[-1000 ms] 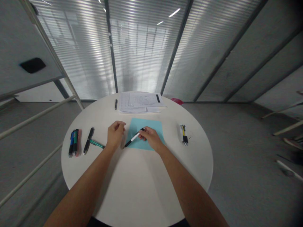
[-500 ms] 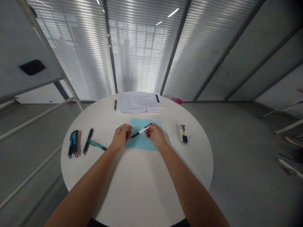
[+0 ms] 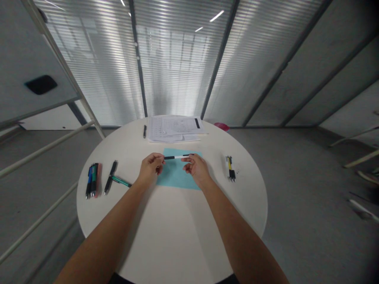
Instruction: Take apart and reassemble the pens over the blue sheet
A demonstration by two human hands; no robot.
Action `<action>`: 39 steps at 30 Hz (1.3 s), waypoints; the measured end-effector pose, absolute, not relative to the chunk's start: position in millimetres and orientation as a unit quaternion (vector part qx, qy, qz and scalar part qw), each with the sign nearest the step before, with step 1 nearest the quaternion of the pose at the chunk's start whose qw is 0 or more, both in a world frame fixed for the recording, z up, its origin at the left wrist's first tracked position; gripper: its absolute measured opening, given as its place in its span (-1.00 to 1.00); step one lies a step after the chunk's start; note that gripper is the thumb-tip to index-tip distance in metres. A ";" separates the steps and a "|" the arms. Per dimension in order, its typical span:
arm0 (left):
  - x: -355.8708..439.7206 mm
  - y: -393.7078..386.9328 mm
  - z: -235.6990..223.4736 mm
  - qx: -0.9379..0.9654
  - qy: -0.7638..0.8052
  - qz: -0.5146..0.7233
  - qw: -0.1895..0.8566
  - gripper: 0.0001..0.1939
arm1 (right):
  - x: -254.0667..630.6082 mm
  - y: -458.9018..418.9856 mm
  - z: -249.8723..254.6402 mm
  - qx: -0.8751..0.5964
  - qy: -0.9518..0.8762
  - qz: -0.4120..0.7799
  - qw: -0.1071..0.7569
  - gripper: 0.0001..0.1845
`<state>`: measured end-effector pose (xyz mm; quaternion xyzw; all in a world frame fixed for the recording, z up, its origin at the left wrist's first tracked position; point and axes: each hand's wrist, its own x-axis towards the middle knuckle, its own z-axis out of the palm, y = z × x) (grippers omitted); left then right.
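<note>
A white pen [image 3: 178,157] with a black grip is held nearly level above the light blue sheet [image 3: 174,176]. My left hand [image 3: 151,165] pinches the pen's black tip end between thumb and forefinger. At the other end, my right hand [image 3: 196,169] grips the pen's white barrel by the clip, its lower fingers slightly curled. Just left of my left forearm lies a green and black pen [image 3: 121,181], its lower end touching or hidden by the arm. A black pen [image 3: 110,177] lies crosswise at its upper end.
At the left of the round white table [image 3: 174,236] lie several blue, green and red pens [image 3: 93,180]. Yellow and black pens [image 3: 230,169] lie at the right. Printed papers [image 3: 174,129] are at the far edge, beside a dark pen [image 3: 145,131].
The pen has turned from slanting to nearly level. My left hand has come up and closed on its tip end, while my right hand keeps hold of the clip end.
</note>
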<state>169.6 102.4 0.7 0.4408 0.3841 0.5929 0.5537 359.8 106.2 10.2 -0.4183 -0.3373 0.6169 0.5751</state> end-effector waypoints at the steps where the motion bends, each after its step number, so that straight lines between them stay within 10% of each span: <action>1: 169.1 102.9 0.3 0.435 0.386 0.595 0.555 -0.78 | 360.0 106.4 10.7 -0.420 -0.339 0.622 0.567 -0.75; 39: 163.0 104.6 2.5 0.369 0.374 0.611 0.592 -0.78 | 364.3 108.7 10.9 -0.436 -0.319 0.622 0.567 -0.65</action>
